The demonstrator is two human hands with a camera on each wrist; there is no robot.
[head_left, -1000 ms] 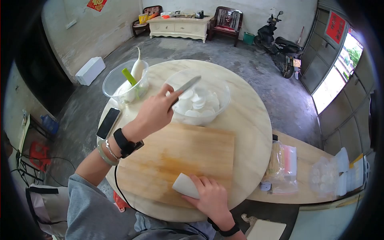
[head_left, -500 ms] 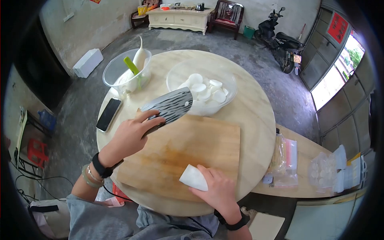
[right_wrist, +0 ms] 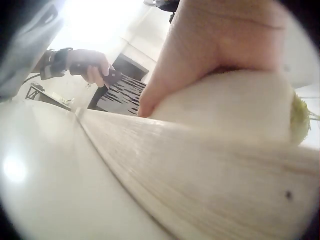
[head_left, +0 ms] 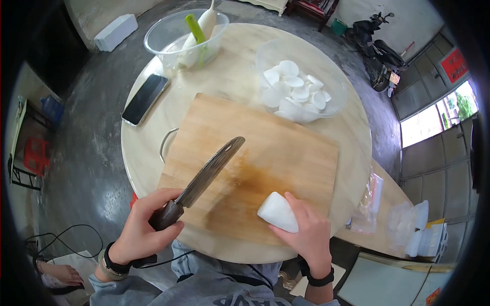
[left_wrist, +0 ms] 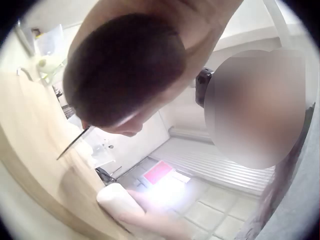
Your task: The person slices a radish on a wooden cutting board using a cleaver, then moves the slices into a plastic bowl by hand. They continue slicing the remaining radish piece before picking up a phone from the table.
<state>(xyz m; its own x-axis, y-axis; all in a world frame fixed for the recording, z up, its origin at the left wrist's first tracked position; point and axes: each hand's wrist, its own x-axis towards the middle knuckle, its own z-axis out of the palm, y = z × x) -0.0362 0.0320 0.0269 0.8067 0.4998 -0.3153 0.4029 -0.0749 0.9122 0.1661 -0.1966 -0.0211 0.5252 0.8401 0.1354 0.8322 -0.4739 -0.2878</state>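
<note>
My left hand grips the dark handle of a cleaver near the board's front left corner. Its blade slants up and away over the wooden cutting board; dark streaks mark the blade in the right wrist view. On the board's near right part, my right hand holds a white radish piece, its cut face toward the cleaver. A greenish stem end shows on the radish in the right wrist view. Round radish slices lie in a clear bowl behind the board.
At the back left stands a clear basin with a whole radish and a green-handled tool. A phone lies left of the board on the round table. Plastic packets sit on a side table at right.
My left hand has drawn the cleaver back from the slice bowl toward me, turning the blade on edge. My right hand stays on the radish piece. The head view has tipped downward.
</note>
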